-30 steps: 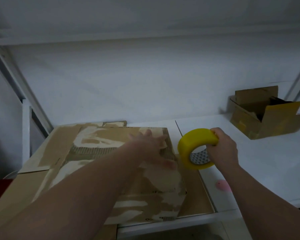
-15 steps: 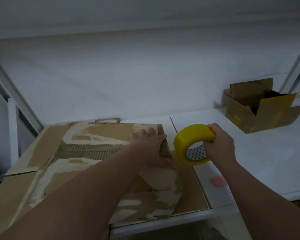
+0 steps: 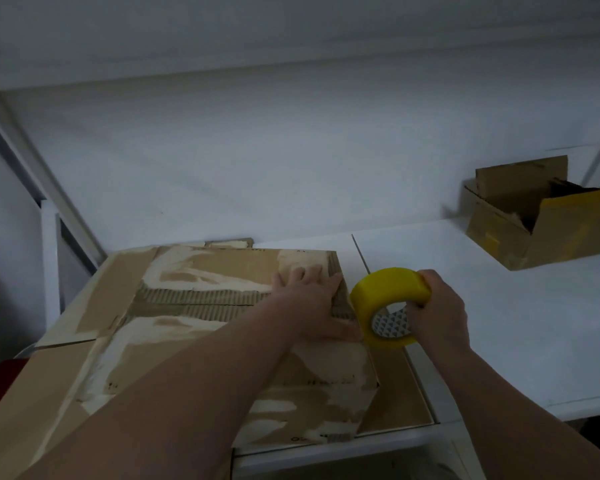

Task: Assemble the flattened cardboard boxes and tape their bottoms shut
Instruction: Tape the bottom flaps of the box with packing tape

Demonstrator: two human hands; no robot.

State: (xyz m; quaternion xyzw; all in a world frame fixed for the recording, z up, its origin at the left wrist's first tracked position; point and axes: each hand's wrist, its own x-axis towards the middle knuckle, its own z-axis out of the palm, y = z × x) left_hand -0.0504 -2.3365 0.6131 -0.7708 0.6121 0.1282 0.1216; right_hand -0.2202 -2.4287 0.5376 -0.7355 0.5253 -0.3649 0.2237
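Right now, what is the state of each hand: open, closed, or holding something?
Left hand: open, fingers flat, pressing on the worn brown cardboard box.
Right hand: closed round the yellow roll of packing tape.

No writing can be read. Small dark print near the 5 o'clock corner of the worn brown cardboard box (image 3: 187, 271) is too blurred. The core of the yellow tape roll (image 3: 388, 289) shows only a triangle pattern.

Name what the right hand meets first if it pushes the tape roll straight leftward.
Likely the left hand, flat on the cardboard box; its thumb sits near the tape roll the right hand grips, though depth is unclear.
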